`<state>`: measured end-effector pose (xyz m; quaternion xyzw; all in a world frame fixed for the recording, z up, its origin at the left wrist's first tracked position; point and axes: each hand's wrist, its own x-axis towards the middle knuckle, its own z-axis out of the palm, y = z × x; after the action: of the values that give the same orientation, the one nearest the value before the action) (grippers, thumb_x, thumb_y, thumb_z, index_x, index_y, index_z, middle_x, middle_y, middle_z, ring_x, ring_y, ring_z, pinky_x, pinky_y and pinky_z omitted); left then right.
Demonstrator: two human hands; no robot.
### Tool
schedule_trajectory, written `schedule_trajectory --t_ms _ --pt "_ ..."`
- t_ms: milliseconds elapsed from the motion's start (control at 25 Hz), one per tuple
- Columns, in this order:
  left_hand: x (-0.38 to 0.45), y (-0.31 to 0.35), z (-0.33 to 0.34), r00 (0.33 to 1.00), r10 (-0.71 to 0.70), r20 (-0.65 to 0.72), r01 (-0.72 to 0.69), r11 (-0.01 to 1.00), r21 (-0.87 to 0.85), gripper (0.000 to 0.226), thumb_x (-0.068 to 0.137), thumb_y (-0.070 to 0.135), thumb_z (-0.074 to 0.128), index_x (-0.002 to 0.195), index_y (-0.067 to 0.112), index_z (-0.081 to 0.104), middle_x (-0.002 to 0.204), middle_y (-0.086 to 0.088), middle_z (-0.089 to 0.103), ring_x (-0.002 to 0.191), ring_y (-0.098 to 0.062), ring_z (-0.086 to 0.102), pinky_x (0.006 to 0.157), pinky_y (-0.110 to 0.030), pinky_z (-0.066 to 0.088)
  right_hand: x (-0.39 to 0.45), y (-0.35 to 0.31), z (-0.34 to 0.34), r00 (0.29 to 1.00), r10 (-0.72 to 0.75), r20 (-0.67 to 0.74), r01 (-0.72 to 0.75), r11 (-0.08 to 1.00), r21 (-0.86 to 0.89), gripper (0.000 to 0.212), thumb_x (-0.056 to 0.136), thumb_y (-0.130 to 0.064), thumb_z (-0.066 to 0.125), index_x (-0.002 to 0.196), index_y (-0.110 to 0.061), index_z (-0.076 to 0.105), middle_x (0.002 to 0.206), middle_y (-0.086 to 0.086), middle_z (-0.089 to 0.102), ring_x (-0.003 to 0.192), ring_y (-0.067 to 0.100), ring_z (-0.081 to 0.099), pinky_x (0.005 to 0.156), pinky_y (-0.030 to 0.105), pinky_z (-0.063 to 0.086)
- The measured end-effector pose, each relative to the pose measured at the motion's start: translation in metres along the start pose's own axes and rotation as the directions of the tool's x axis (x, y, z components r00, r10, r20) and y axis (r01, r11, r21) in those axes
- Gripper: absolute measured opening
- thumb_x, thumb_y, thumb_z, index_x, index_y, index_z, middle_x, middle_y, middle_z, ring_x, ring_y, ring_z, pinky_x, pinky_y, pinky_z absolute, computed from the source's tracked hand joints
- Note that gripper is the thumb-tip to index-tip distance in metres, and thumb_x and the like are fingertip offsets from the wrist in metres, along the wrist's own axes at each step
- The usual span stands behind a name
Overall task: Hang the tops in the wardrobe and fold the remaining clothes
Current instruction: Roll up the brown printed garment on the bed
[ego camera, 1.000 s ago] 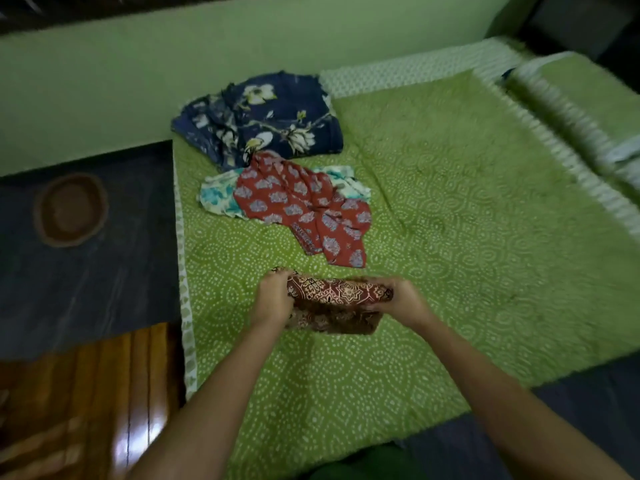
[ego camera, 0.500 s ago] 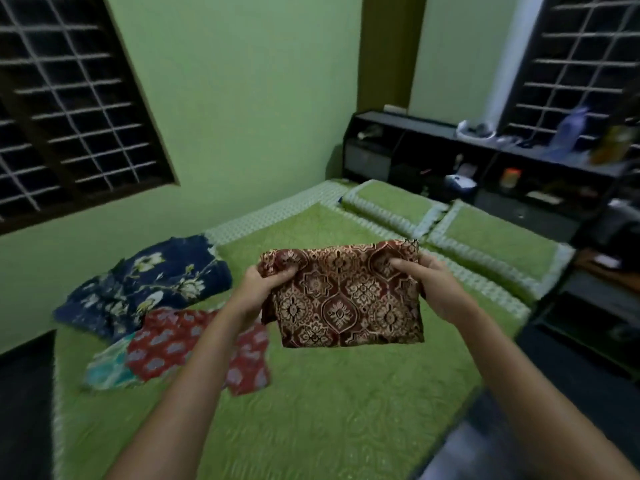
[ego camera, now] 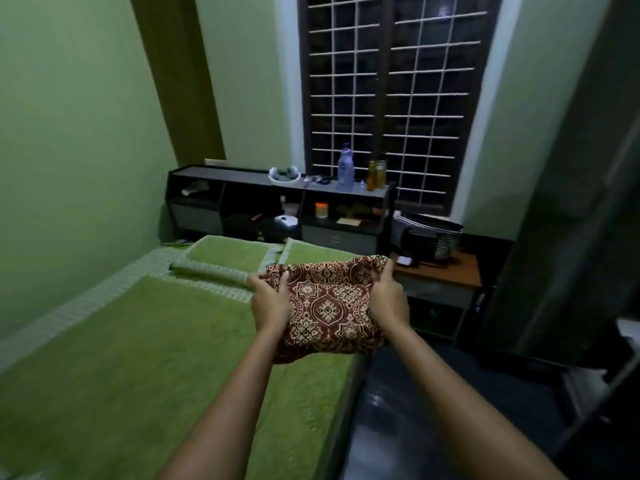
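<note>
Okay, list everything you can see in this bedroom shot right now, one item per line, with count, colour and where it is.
folded cloth: one, maroon with cream pattern, held up over the bed's right edge
bed cover: one, green, lower left
pillows: two, green, at the head of the bed
shelf unit: one, black, behind the pillows
bottle: one, pale blue, on top of the shelf unit
jars: two, amber, right of the bottle
headphones: one, white, on the shelf top
striped bag: one, black and white, on the side table
side table: one, brown top, right of the bed
window: one, dark with white grille, back wall
left hand: grips the cloth's left edge
right hand: grips the cloth's right edge
</note>
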<state>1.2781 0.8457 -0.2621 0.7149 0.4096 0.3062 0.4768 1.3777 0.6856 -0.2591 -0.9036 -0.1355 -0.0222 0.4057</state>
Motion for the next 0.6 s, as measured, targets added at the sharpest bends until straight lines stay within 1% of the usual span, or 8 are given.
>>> schedule_trajectory --t_ms 80,160,240,280,400,480,520,600 --pt "0.027 0.014 0.052 0.961 -0.164 0.221 0.209 0.957 -0.199 0.075 0.077 0.039 0.077 0.128 0.016 0.027 0.117 -0.013 0.052 0.1 -0.032 0.06 0.082 -0.04 0.053 0.044 0.033 -0.014 0.992 0.108 -0.066 -0.1 0.989 0.106 0.045 0.103 -0.029 0.031 0.146 -0.019 0.019 0.116 0.02 0.062 0.099 0.038 0.059 0.073 0.037 0.044" --pt "0.051 0.026 0.111 0.855 -0.153 0.495 0.326 0.901 -0.286 0.074 0.073 0.022 0.082 0.125 0.026 0.03 0.112 -0.013 0.05 0.092 -0.034 0.062 0.072 -0.045 0.057 0.093 0.065 -0.033 0.959 0.255 -0.126 -0.215 0.94 0.265 0.034 0.102 -0.03 0.039 0.131 -0.015 0.029 0.11 0.021 0.062 0.09 0.035 0.058 0.069 0.035 0.039" --pt "0.072 0.045 0.172 0.764 0.006 0.645 0.261 0.912 -0.317 0.055 0.078 0.005 0.075 0.118 0.024 0.043 0.107 -0.015 0.058 0.08 -0.032 0.065 0.052 -0.037 0.056 0.143 0.096 -0.054 0.92 0.341 -0.192 -0.254 0.893 0.37 0.032 0.099 -0.025 0.046 0.121 -0.01 0.029 0.096 0.016 0.059 0.074 0.026 0.052 0.067 0.034 0.036" --pt "0.083 0.057 0.204 0.753 0.091 0.652 0.187 0.92 -0.344 0.044 0.08 0.001 0.071 0.111 0.023 0.05 0.107 -0.015 0.06 0.08 -0.031 0.065 0.051 -0.035 0.056 0.17 0.113 -0.063 0.904 0.363 -0.227 -0.257 0.884 0.391 0.031 0.098 -0.022 0.049 0.119 -0.009 0.029 0.091 0.013 0.056 0.07 0.023 0.049 0.067 0.035 0.036" --pt "0.125 0.104 0.312 0.691 0.31 0.653 -0.05 0.922 -0.385 0.028 0.084 -0.002 0.065 0.091 0.026 0.063 0.108 -0.005 0.064 0.097 -0.025 0.062 0.08 -0.04 0.054 0.251 0.156 -0.103 0.88 0.386 -0.275 -0.265 0.882 0.39 0.023 0.097 -0.015 0.05 0.107 -0.016 0.03 0.094 0.013 0.056 0.075 0.027 0.052 0.068 0.036 0.039" --pt "0.144 0.146 0.377 0.567 0.356 0.743 -0.102 0.925 -0.365 0.026 0.09 -0.002 0.057 0.09 0.021 0.07 0.11 -0.006 0.067 0.096 -0.019 0.062 0.083 -0.031 0.051 0.294 0.177 -0.134 0.877 0.375 -0.3 -0.246 0.887 0.39 0.011 0.097 -0.007 0.045 0.101 -0.017 0.042 0.096 0.007 0.056 0.082 0.028 0.054 0.07 0.032 0.041" --pt "0.153 0.168 0.414 0.482 0.363 0.798 -0.113 0.928 -0.354 0.025 0.093 0.0 0.054 0.094 0.019 0.071 0.113 -0.008 0.067 0.092 -0.015 0.062 0.08 -0.025 0.051 0.315 0.189 -0.153 0.875 0.37 -0.311 -0.219 0.877 0.427 0.015 0.096 -0.002 0.042 0.096 -0.014 0.052 0.097 0.006 0.06 0.084 0.025 0.058 0.073 0.03 0.045" --pt "0.163 0.204 0.477 0.335 0.35 0.875 -0.128 0.937 -0.326 0.02 0.092 0.006 0.059 0.104 0.019 0.068 0.119 -0.008 0.064 0.09 -0.012 0.063 0.079 -0.022 0.052 0.342 0.213 -0.189 0.897 0.397 -0.196 -0.202 0.76 0.617 0.026 0.095 0.0 0.044 0.095 -0.01 0.068 0.105 0.01 0.069 0.084 0.016 0.064 0.076 0.025 0.054"
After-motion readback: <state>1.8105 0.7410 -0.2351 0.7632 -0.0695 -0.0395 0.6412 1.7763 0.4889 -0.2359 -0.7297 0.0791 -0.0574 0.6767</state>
